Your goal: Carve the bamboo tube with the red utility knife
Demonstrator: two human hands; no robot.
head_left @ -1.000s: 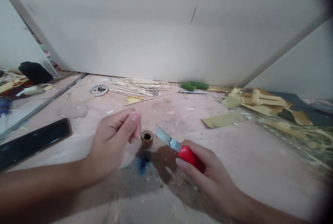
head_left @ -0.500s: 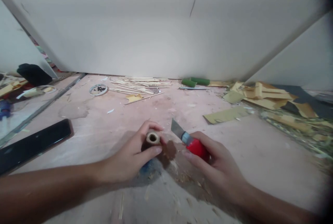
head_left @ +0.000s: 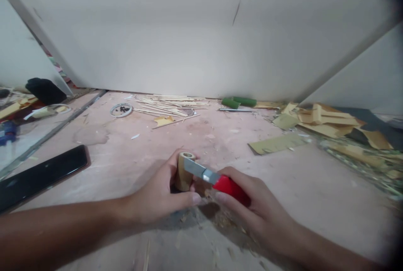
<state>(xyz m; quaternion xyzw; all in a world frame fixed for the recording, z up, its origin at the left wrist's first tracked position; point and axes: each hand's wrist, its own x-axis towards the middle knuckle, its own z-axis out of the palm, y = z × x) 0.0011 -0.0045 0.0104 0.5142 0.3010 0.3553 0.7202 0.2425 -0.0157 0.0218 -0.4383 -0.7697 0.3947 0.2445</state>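
Observation:
In the middle of the head view, my left hand [head_left: 157, 193] is closed around a short tan tube [head_left: 183, 176] with a hole in its top end, perhaps bamboo. The tube stands roughly upright, its lower end partly hidden by my thumb. My right hand [head_left: 261, 203] grips the red handle of a knife [head_left: 231, 187]. The knife's flat grey blade points left and lies across the tube's side just under the rim; whether it touches cannot be made out. Small shavings [head_left: 225, 214] are scattered on the surface below my hands.
A black phone [head_left: 47, 176] lies at left. Farther back are a round white lid [head_left: 121, 110] with dark bits, thin sticks [head_left: 170, 105] and green tube pieces [head_left: 239, 102]. Sandpaper [head_left: 277, 143] and crumpled tan paper [head_left: 327, 117] lie at right. A white panel [head_left: 189, 44] stands behind.
The knife has moved left, its blade going from beside the tube to across it. My left hand has tilted the tube, so its side now shows more than its open end.

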